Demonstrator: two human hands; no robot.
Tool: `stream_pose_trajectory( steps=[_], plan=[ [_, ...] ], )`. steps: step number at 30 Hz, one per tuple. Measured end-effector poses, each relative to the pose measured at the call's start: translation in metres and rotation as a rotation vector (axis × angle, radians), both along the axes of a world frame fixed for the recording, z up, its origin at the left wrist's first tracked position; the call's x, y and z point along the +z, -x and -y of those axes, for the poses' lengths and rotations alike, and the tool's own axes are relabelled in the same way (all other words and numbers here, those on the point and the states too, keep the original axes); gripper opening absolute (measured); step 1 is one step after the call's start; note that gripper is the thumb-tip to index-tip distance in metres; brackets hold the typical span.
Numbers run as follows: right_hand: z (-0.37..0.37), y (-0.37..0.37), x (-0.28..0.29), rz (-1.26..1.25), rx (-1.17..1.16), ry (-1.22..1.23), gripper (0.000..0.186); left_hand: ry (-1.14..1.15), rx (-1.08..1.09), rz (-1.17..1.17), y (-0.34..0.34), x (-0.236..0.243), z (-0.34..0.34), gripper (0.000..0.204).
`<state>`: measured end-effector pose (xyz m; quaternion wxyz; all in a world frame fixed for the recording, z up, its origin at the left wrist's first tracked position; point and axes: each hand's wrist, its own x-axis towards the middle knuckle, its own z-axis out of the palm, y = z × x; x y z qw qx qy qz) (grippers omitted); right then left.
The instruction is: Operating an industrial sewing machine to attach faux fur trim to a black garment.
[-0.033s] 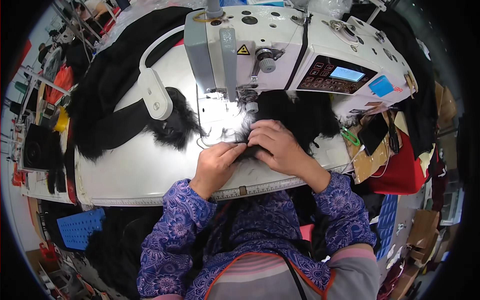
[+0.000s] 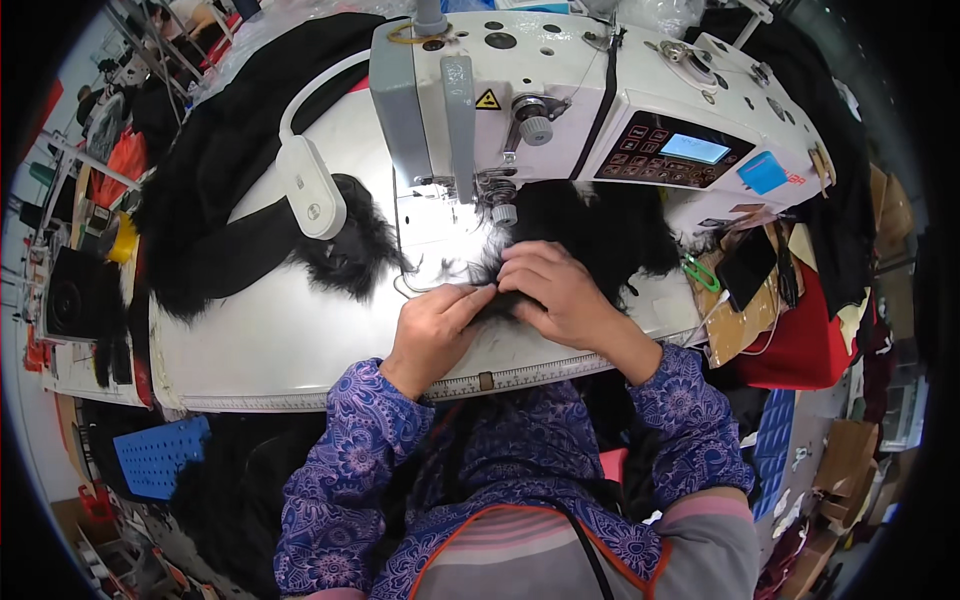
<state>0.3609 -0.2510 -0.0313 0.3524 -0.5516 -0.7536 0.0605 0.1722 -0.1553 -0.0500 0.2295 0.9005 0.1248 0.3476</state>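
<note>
Black furry fabric (image 2: pixel 600 232) lies on the white table under the arm of a sewing machine (image 2: pixel 570 100). My left hand (image 2: pixel 437 328) pinches the fabric's near edge, thumb and fingers pressed together. Right beside it, my right hand (image 2: pixel 562 295) curls its fingers over the same edge, and the fingertips of both hands nearly meet. The hands partly hide the fabric between them. Just beyond them, loose dark hairs spread over the brightly lit needle area (image 2: pixel 440 225). Another black piece with a fur end (image 2: pixel 350 245) rests to the left.
A white lamp (image 2: pixel 312 190) on a bent neck hangs left of the needle. A ruler strip (image 2: pixel 520 378) runs along the table's front edge. At right lie a dark phone (image 2: pixel 750 270) and a green clip (image 2: pixel 700 273). A blue perforated basket (image 2: pixel 162 458) sits below left.
Both hands have shifted very slightly to the right, still holding the fabric edge. Nothing else has visibly moved.
</note>
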Motion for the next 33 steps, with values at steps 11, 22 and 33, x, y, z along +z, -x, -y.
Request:
stream_pose_trajectory(
  steps=[11,22,33],
  plan=[
    [-0.047,-0.067,-0.012,0.485,-0.436,0.305,0.029,0.09,-0.116,0.006,0.013,0.002,0.011,0.029],
    [-0.073,-0.134,-0.007,0.5,-0.623,0.286,0.04,0.894,-0.633,-0.52,0.086,0.043,0.048,0.025],
    [-0.023,0.036,0.009,0.184,0.188,0.454,0.05,0.986,-0.76,-0.485,0.07,0.038,0.065,0.031]
  ],
)
